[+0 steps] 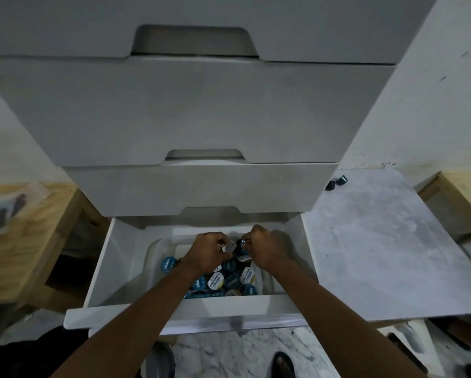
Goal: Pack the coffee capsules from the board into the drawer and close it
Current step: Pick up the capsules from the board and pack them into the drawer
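The bottom drawer (103, 271) of a white cabinet is pulled open below me. Inside it lies a pile of coffee capsules (228, 282) with blue and white lids, apparently in a clear container. Both my hands are inside the drawer over the pile. My left hand (207, 252) pinches a white-lidded capsule (229, 245). My right hand (264, 248) is curled around a dark capsule (242, 242) right beside it. On the grey board (378, 241) to the right, two dark capsules (338, 182) lie at the far left corner.
Two shut drawers (190, 110) of the cabinet stand above the open one. A wooden frame (32, 241) is at the left and another at the far right. Marble floor and a sandalled foot (283, 364) show below the drawer front.
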